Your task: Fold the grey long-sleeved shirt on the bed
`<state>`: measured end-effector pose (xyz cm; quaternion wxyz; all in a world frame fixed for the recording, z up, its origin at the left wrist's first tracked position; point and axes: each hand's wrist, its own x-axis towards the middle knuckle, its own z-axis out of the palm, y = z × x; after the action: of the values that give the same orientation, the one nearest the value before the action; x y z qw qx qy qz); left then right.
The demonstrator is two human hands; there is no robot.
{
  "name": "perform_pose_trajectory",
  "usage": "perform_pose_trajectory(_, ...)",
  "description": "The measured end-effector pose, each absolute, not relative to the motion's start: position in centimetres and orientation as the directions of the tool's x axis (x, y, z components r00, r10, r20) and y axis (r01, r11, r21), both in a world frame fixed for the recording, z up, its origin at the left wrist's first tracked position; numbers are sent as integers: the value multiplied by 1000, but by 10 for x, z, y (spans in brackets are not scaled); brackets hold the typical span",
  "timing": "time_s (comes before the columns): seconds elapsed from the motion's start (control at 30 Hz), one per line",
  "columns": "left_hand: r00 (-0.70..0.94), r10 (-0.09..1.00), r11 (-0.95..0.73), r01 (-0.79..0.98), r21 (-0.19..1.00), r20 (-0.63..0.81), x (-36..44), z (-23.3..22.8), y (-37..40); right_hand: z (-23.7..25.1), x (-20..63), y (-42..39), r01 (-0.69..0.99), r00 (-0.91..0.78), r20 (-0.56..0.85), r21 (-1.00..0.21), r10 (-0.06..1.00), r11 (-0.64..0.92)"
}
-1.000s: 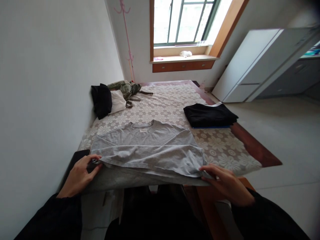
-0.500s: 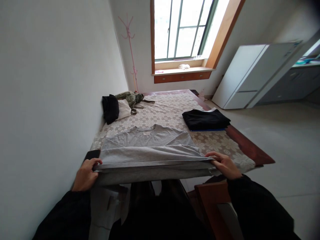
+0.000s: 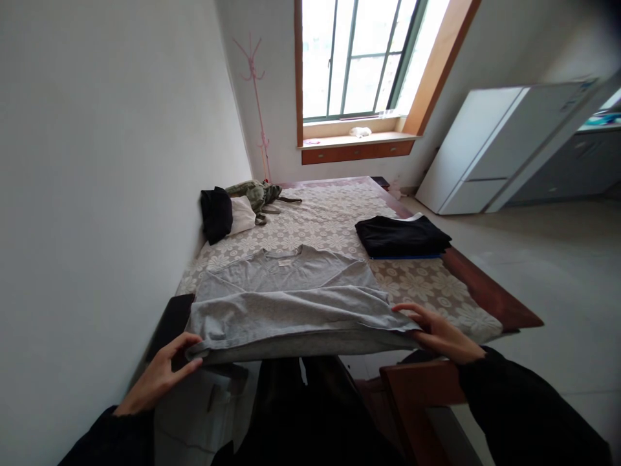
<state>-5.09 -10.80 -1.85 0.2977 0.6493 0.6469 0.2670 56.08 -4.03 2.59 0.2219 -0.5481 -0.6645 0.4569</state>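
A grey T-shirt lies along the near edge of the bed, collar and label facing the far side. Its lower part is folded up over the body, and the fold hangs at the bed's edge. At the left corner of the fold, my left hand is open, thumb and fingers apart around the cloth. My right hand has the right corner of the fold between thumb and fingers, with the index finger stretched over the top.
Folded black clothes rest on the right of the patterned bed cover. Black cloth and a camouflage bag lie by the left wall. A wooden chair stands near my right side.
The folded hem has come down toward me and lies looser. My left hand has opened from its pinch and moved lower; my right hand has shifted slightly down.
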Motion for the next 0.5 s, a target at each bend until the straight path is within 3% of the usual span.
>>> perform_pose_trajectory(0.17,-108,994,102,730,676,-34,-59,-25,-110,22,564,-48,577,-226,-95,-815,970,55)
perform_pose_trajectory(0.23,-173,984,112,764,636,35,-63,-28,-109,21,569,-48,592,-163,-56,-805,985,52)
perform_pose_trajectory(0.37,-339,884,115,825,554,321,-64,-31,-100,23,577,-39,641,70,35,-767,997,-18)
perform_pose_trajectory(0.43,-393,852,147,814,562,347,-59,-30,-94,27,577,-33,706,181,107,-706,978,-53)
perform_pose_trajectory(0.5,-427,844,186,801,568,325,-53,-30,-89,31,574,-29,775,182,119,-629,976,-68)
